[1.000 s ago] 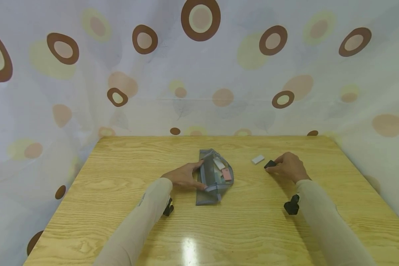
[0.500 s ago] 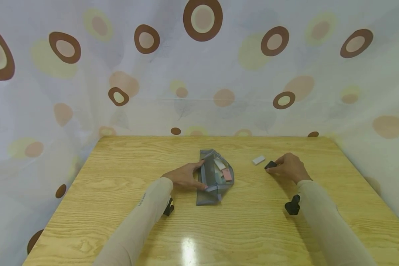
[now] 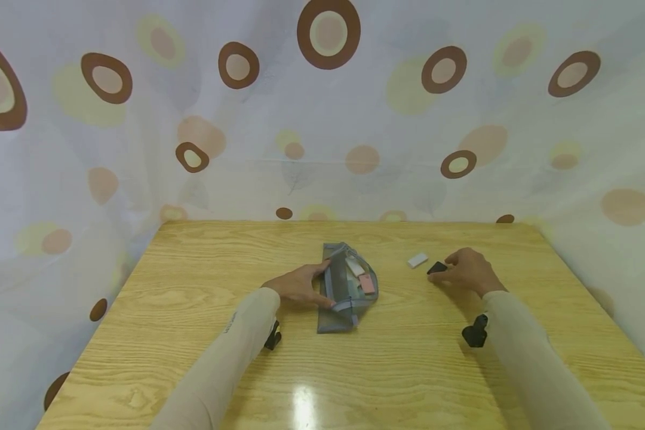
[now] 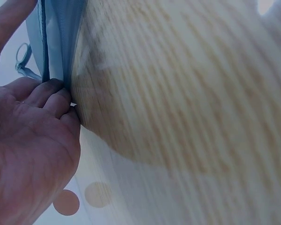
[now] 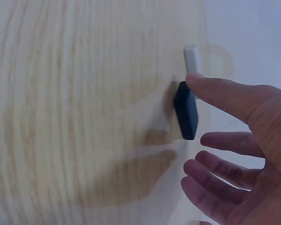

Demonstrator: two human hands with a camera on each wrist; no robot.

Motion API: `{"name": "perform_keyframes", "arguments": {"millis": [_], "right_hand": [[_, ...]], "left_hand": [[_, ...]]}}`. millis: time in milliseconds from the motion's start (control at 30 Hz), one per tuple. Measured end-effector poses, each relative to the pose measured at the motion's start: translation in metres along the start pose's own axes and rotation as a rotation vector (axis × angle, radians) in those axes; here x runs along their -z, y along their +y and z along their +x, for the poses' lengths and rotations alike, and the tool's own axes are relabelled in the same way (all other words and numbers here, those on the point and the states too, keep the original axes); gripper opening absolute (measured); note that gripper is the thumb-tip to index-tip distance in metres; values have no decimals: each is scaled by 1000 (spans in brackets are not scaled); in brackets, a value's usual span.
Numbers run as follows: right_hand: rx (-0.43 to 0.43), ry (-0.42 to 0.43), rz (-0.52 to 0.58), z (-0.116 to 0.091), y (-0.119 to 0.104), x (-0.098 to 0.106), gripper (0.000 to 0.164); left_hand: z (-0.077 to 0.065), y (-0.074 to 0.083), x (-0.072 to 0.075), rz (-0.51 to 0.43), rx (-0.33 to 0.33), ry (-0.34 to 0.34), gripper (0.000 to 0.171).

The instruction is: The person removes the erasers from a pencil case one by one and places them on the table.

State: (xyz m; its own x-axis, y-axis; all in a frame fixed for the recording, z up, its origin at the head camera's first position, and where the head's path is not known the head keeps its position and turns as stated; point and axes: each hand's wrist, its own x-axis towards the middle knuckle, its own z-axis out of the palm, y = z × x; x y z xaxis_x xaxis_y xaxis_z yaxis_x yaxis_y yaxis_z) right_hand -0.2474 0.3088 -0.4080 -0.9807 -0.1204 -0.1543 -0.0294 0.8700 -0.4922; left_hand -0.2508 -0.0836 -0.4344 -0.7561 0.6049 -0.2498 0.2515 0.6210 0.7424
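Note:
My left hand [image 3: 300, 283] grips the side of a grey mesh zip pouch [image 3: 334, 319], thumb and fingers spread along its gaping mouth. Inside lie a white block [image 3: 355, 266] and a pink block [image 3: 366, 284], both eraser-sized. In the left wrist view, curled fingers [image 4: 57, 101] meet the zipped edge of the pouch. To the right, my right hand [image 3: 469, 272] is at a small black rectangular block [image 3: 437, 268]. The right wrist view has the thumb at one end of the black block [image 5: 187, 112], with the index finger standing apart from it.
A white block [image 3: 417, 260] lies on the wooden table [image 3: 387, 370], just left of the black one. A patterned curtain [image 3: 322, 119] hangs behind the table and along its sides. Black wrist-camera mounts [image 3: 475, 332] hang below the sleeves.
My right index finger has lifted off the black block, which stays in nearly the same place. The left hand and the pouch have kept their position.

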Motion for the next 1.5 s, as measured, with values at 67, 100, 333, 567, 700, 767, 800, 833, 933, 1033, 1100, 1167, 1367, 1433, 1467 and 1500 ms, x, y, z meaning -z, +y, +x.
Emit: {"name": "perform_keyframes", "arguments": {"millis": [67, 100, 333, 567, 700, 767, 800, 833, 933, 1033, 1100, 1167, 1367, 1433, 1467, 1500], "right_hand": [[8, 13, -2, -1, -2, 2, 78], [14, 22, -1, -1, -3, 3, 78], [99, 88, 11, 2, -14, 7, 66], [146, 101, 62, 1, -37, 6, 62], [189, 107, 88, -1, -51, 3, 58], [204, 99, 93, 0, -58, 1, 56], [208, 94, 97, 0, -61, 0, 55], [211, 86, 102, 0, -63, -1, 55], [228, 63, 102, 2, -70, -6, 52], [247, 36, 107, 3, -77, -10, 50], [263, 16, 103, 4, -80, -14, 49], [272, -7, 111, 6, -83, -18, 49], [292, -85, 128, 12, -89, -29, 48], [291, -118, 138, 12, -91, -32, 47], [291, -135, 143, 12, -92, -33, 47], [286, -148, 147, 12, -93, -34, 47]], "left_hand": [[0, 0, -1, 7, 1, 4, 107], [0, -1, -1, 4, 2, 5, 107], [-2, 1, -1, -17, 13, 4, 107], [0, 0, -1, -9, 8, 11, 107], [1, -2, -1, -6, 10, 6, 107], [2, -3, -1, -4, 7, 4, 107], [2, -3, -1, -2, 6, 3, 106], [2, -3, -1, -2, 4, 5, 106], [2, -3, -2, 2, 5, 2, 107], [2, -2, -1, 5, 5, 2, 107], [2, -2, -1, 6, 4, 4, 106], [2, -2, -1, 7, 4, 3, 106], [1, -1, -1, 6, 10, 1, 106], [1, -1, -2, 6, 11, 1, 106], [1, -1, -2, 6, 10, 1, 106], [1, -1, -2, 7, 10, 2, 106]]}}
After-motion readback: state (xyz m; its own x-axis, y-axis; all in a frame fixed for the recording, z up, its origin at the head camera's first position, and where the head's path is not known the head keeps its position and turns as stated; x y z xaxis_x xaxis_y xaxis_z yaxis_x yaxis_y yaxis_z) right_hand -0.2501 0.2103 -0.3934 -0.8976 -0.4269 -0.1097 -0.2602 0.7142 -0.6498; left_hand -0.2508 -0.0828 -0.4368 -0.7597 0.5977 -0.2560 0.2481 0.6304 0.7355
